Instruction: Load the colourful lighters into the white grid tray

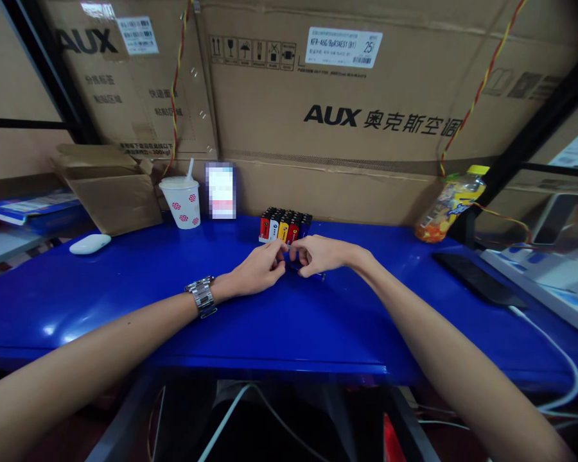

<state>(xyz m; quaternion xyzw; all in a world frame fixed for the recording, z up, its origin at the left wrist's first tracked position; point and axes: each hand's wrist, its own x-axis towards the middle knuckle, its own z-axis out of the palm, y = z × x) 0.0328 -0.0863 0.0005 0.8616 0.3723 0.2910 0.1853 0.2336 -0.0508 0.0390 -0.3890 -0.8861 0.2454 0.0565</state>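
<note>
A block of several lighters [284,228] with red, white, yellow and dark blue bodies and dark tops stands upright in rows on the blue table [289,321]. Right in front of it, my left hand [264,266] has its fingers curled, thumb towards the index finger. My right hand [320,255] meets it fingertip to fingertip, its fingers bent inwards. Whatever lies between the fingertips is too small or hidden to name. Under my right hand, a small dark piece with a shiny end [323,277] peeks out, mostly covered. A metal watch [202,296] circles my left wrist.
On the left are a white case [90,244], a paper bag [115,192], a cup with a straw [182,202] and a lit phone [220,191]. A drink bottle [450,205] and a black phone [476,279] with a white cable stand right. Cardboard boxes [356,160] wall the back.
</note>
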